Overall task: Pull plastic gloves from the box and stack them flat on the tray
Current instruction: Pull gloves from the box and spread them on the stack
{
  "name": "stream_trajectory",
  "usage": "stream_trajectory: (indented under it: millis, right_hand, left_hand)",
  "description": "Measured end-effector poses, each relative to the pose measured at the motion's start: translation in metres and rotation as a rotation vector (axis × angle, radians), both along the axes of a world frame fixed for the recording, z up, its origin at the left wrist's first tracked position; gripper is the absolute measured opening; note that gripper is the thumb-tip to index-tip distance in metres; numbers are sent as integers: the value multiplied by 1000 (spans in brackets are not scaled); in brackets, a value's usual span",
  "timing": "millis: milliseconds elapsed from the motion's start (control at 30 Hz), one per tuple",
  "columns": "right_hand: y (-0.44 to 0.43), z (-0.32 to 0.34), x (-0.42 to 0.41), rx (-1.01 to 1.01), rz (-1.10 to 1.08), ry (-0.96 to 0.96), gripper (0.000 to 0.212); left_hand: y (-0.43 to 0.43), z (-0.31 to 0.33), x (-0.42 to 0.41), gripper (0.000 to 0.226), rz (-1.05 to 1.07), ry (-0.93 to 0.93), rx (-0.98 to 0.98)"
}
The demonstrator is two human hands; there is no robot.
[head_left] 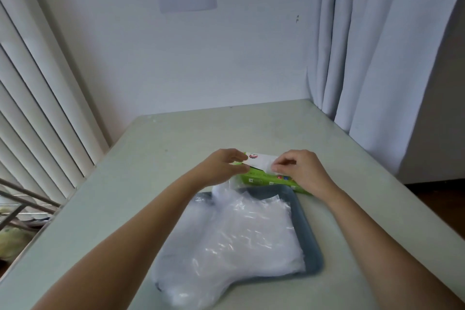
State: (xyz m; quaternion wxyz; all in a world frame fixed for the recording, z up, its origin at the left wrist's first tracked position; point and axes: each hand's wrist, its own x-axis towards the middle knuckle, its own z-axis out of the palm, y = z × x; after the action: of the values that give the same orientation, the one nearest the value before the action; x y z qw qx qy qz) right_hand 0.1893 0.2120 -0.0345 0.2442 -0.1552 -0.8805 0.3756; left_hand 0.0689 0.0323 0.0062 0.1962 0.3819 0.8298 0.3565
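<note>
Your left hand (221, 166) gripped the top edge of the green cardboard glove box (266, 179), steadying it, and your right hand (299, 168) pinched a thin clear plastic glove (267, 165) at its opening. That film looked weightless, limp and slippery, so a firm pinch near its edge would suit it. The crumpled pile (239, 234) lay on the grey-blue rectangular tray (313, 246) just in front of the box, overhanging its near edge.

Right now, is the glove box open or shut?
Open: the left hand holds the white flap lifted off the box; the right hand pinches a glove at the opening.
</note>
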Motion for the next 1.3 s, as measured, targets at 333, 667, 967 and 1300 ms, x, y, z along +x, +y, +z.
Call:
stream_trajectory:
  millis: [333, 667, 967, 1300]
  right_hand:
    - [7, 17, 15, 1, -49, 229, 9]
    - [-8, 57, 38, -467, 8, 582, 10]
    - [-31, 90, 64, -576, 156, 495, 15]
    - [-57, 99, 70, -350, 119, 265, 16]
  left_hand:
    - [60, -36, 3, 35, -100, 233, -217]
    - [73, -39, -4, 22, 83, 197, -163]
    - [57, 23, 10, 31, 49, -312, 352]
    - [-4, 55, 76, 51, -253, -87, 203]
